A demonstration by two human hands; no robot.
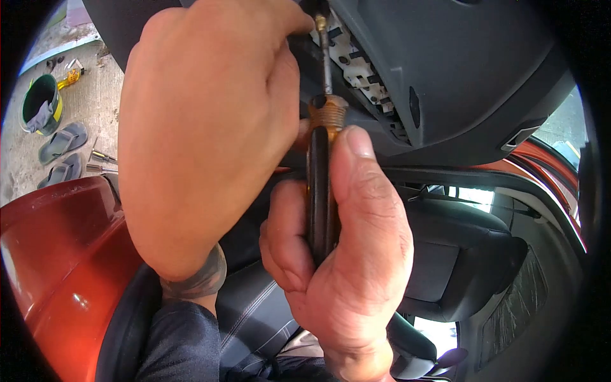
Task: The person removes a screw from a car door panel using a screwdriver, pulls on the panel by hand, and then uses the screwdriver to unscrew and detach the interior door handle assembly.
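My right hand [366, 254] is wrapped round the black and amber handle of a screwdriver [324, 184], its thumb lying along the handle. The metal shaft points up to a small brass-coloured piece near the dark grey car trim panel [458, 76]. My left hand [210, 121] is raised on the left, back toward the camera, with bent fingers reaching the shaft's upper end. Most of its fingertips are hidden, and what they grip cannot be made out. Beside the shaft, a slot in the panel shows a white perforated strip [359, 70].
Orange-red bodywork [70, 248] curves at lower left. Black seats [439, 254] lie below and right of the panel. On the concrete at upper left are a dark bucket [54, 118] with a cloth, a yellow-handled tool [70, 78], grey slippers [62, 143] and more screwdrivers [103, 157].
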